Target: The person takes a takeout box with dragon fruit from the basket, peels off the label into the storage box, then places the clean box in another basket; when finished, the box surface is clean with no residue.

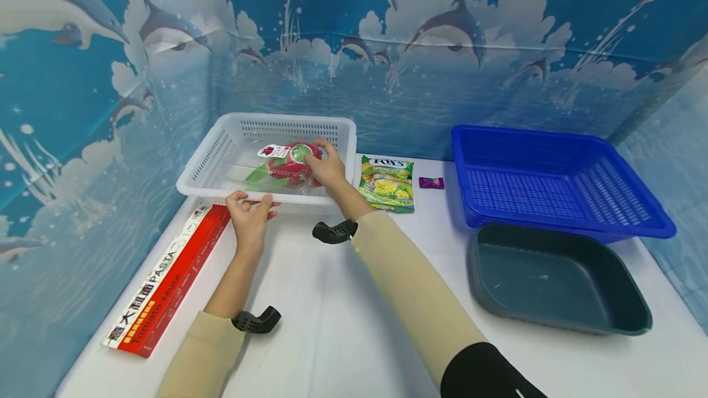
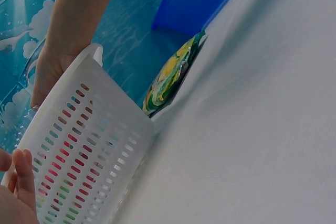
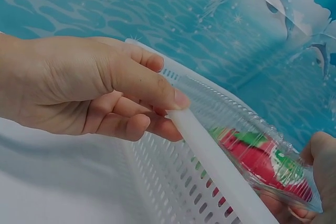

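Observation:
In the head view a white perforated basket (image 1: 293, 118) stands at the back left of the table. Inside it lies a clear plastic box (image 1: 279, 167) with a red-and-green fruit, seemingly dragon fruit, under a white label. My right hand (image 1: 327, 171) grips the box's right end, thumb on top; its lower fingers are partly hidden. At the basket's near side my left hand (image 1: 250, 223) pinches the rim, as the right wrist view shows: thumb above and fingers underneath. Part of the left hand (image 3: 79, 85) fills that view's left side.
A red-and-white pasta box (image 1: 171, 281) lies left of my left forearm. Right of the basket are a green FOX'S candy bag (image 1: 387, 184) and a small purple packet (image 1: 431, 183). Farther right stand a blue basket (image 1: 525, 220) and a dark green tub (image 1: 553, 290).

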Tool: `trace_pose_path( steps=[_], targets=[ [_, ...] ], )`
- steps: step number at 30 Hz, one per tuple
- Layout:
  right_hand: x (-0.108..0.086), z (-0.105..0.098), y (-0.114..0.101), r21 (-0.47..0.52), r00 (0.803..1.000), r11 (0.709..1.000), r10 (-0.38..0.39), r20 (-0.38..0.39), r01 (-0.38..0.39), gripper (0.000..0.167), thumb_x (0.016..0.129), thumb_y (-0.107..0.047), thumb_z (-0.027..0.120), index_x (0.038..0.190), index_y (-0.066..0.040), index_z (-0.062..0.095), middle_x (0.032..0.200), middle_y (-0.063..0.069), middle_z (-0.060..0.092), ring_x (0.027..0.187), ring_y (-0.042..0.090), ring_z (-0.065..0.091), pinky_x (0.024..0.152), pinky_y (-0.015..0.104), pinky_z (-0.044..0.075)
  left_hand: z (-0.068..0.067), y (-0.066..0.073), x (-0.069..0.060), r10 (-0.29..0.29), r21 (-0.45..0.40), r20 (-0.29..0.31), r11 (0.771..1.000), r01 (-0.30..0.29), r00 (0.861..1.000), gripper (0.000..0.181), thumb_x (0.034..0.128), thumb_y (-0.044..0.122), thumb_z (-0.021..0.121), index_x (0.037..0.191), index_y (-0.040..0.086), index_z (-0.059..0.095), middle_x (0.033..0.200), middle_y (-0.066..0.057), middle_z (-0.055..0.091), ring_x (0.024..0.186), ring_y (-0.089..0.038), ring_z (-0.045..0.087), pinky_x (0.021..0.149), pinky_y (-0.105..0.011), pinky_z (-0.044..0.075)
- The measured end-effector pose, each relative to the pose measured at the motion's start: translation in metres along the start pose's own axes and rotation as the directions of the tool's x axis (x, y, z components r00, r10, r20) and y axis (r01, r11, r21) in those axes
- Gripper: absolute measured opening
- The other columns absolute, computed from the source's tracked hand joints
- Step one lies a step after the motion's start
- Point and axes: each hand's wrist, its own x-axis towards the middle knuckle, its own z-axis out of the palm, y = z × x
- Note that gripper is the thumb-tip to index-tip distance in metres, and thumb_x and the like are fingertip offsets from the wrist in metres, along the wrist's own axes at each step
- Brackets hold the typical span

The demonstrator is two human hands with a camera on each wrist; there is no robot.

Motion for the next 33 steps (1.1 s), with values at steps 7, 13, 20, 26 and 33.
trace_pose_path(
  steps=[7, 13, 20, 26, 33],
  targets=[
    [0.002, 0.000, 0.002, -0.068, 1.000, 0.997, -0.022, -0.004, 0.022, 0.037, 0.096, -0.025, 0.059, 0.132, -0.023, 0.053, 0.091, 0.010, 0.064, 0.040, 0.010, 0.043, 0.046, 0.025, 0.051, 0.000, -0.001, 0.000, 0.006, -0.015, -0.006, 1.000, -0.006, 1.000, 0.041, 0.0901, -0.008, 0.061, 0.102, 0.014, 0.029, 0.085, -0.008, 0.057, 0.064, -0.010, 0.068, 0.055, -0.019, 0.055],
    [0.000, 0.000, 0.001, -0.081, 0.999, 0.996, -0.040, -0.007, 0.039, 0.032, 0.095, -0.025, 0.058, 0.128, -0.022, 0.056, 0.082, 0.010, 0.063, 0.040, 0.010, 0.043, 0.045, 0.026, 0.051, 0.001, -0.001, 0.000, 0.017, -0.024, -0.004, 1.000, -0.017, 1.000, 0.041, 0.0896, -0.008, 0.062, 0.102, 0.014, 0.029, 0.087, -0.009, 0.057, 0.064, -0.011, 0.068, 0.055, -0.019, 0.055],
    [-0.004, -0.004, -0.003, -0.093, 0.998, 0.994, -0.052, -0.022, 0.049, 0.030, 0.095, -0.025, 0.059, 0.125, -0.022, 0.057, 0.067, 0.003, 0.057, 0.042, 0.011, 0.044, 0.043, 0.024, 0.048, 0.002, 0.001, -0.002, 0.023, -0.014, 0.001, 1.000, -0.023, 1.000, 0.041, 0.0899, -0.008, 0.062, 0.101, 0.015, 0.029, 0.087, -0.010, 0.056, 0.064, -0.010, 0.068, 0.055, -0.019, 0.054],
    [-0.004, -0.009, -0.007, -0.111, 0.998, 0.992, -0.069, -0.004, 0.068, 0.033, 0.094, -0.022, 0.057, 0.127, -0.020, 0.056, 0.060, 0.003, 0.054, 0.039, 0.010, 0.046, 0.049, 0.031, 0.054, 0.001, 0.000, -0.002, 0.023, -0.029, 0.001, 0.999, -0.023, 1.000, 0.041, 0.0895, -0.008, 0.062, 0.101, 0.014, 0.029, 0.086, -0.009, 0.056, 0.063, -0.009, 0.067, 0.054, -0.018, 0.054],
    [-0.004, -0.021, -0.012, -0.088, 0.997, 0.994, -0.066, 0.036, 0.069, 0.033, 0.094, -0.023, 0.057, 0.127, -0.021, 0.055, 0.073, 0.009, 0.058, 0.042, 0.011, 0.048, 0.054, 0.034, 0.056, 0.001, 0.000, -0.001, 0.032, -0.032, 0.012, 0.999, -0.032, 0.999, 0.041, 0.0897, -0.008, 0.061, 0.100, 0.014, 0.028, 0.086, -0.008, 0.056, 0.064, -0.011, 0.068, 0.054, -0.018, 0.054]
  ],
)
